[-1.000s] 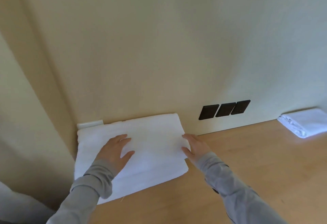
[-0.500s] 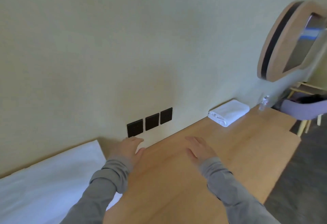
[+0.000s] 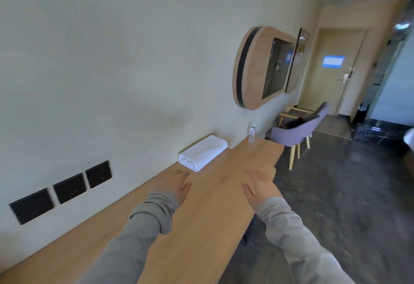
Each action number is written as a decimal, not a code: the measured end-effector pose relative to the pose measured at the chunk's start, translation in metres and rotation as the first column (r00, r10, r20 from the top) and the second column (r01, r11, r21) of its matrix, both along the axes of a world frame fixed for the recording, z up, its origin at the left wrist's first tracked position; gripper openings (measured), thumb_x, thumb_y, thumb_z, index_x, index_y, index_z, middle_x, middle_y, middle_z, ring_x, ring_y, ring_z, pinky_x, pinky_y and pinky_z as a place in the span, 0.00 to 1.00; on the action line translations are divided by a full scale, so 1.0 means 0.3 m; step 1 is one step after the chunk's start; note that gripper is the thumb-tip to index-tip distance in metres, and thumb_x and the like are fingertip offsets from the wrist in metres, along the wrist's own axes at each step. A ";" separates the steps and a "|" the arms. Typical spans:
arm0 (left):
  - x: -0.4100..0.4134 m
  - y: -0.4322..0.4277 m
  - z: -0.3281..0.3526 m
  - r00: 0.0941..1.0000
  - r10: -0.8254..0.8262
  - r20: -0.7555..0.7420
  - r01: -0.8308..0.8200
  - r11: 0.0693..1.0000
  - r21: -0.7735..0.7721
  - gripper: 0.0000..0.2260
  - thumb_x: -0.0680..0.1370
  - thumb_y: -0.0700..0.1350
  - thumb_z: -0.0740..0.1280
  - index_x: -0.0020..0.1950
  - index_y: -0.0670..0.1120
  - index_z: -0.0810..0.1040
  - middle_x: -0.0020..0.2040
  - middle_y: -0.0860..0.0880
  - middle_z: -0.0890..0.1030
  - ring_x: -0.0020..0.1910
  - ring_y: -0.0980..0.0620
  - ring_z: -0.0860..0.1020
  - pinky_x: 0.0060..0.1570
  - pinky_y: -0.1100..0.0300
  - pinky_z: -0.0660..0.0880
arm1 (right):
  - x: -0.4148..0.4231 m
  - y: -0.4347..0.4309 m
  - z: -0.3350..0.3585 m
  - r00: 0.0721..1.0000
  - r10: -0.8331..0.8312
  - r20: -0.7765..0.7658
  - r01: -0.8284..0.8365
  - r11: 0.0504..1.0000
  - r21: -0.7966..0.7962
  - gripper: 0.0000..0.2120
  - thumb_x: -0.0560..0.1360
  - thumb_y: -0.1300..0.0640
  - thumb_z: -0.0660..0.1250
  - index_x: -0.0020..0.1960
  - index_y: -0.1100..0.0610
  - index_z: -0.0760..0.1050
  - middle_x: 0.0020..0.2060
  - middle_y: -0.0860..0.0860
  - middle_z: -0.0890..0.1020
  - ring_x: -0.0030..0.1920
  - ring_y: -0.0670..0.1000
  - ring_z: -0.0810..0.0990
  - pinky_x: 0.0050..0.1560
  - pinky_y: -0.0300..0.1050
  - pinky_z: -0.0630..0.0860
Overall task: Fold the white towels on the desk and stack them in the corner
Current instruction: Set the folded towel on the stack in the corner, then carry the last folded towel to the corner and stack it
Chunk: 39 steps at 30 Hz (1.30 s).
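The fingers of the left hand (image 3: pixel 172 185) lie straight and slightly apart, palm down, holding nothing; the thumb sticks out toward 3 o'clock. The fingers of the right hand (image 3: pixel 261 186) are also stretched out and loose, closed on nothing, the thumb pointing toward 9 o'clock. Both hands are low over the long light-brown wooden desk (image 3: pixel 201 227); whether they touch it cannot be told. Grey sleeves (image 3: pixel 143 227) cover both arms.

The folded white terry towel (image 3: pixel 202 152) lies on the desk against the pale wall, at 1 o'clock from the left hand and just beyond its fingertips, at 11 o'clock from the right hand. Further along at 1 o'clock a small clear plastic water bottle (image 3: pixel 252 133) stands upright near the desk's far end. Three square black wall sockets (image 3: pixel 69 188) sit in a row at 9 o'clock from the left hand.
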<state>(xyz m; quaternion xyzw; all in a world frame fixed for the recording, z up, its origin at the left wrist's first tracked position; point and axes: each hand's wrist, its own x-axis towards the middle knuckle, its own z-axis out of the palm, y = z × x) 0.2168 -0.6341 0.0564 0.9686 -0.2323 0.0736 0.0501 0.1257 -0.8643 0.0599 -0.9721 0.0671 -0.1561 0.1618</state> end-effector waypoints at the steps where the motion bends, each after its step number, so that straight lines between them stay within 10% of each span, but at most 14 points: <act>1: 0.011 -0.058 0.006 1.000 0.000 0.028 -0.001 1.000 0.018 0.18 0.80 0.54 0.52 0.69 0.53 0.66 0.65 0.53 0.73 0.64 0.51 0.71 0.58 0.56 0.65 | -0.010 -0.051 0.003 1.000 -0.023 -0.002 0.023 1.000 -0.002 0.21 0.79 0.54 0.57 0.72 0.54 0.62 0.67 0.53 0.69 0.64 0.54 0.71 0.60 0.45 0.70; 21: 0.694 -0.737 -0.050 0.999 0.002 0.039 -0.004 0.999 0.050 0.18 0.81 0.53 0.52 0.67 0.50 0.69 0.64 0.52 0.73 0.62 0.50 0.72 0.57 0.56 0.66 | 0.574 -0.723 -0.011 0.998 -0.062 0.031 0.065 0.993 -0.100 0.20 0.76 0.58 0.61 0.68 0.59 0.68 0.58 0.56 0.77 0.55 0.57 0.74 0.58 0.48 0.69; 39: 1.054 -1.222 -0.103 0.939 0.344 0.020 -0.345 0.936 0.076 0.19 0.81 0.54 0.51 0.70 0.53 0.66 0.66 0.54 0.72 0.64 0.51 0.71 0.61 0.56 0.66 | 1.151 -1.403 -0.072 0.975 0.200 -0.101 -0.201 0.980 -0.001 0.23 0.80 0.55 0.57 0.73 0.56 0.59 0.69 0.52 0.68 0.69 0.52 0.65 0.66 0.44 0.64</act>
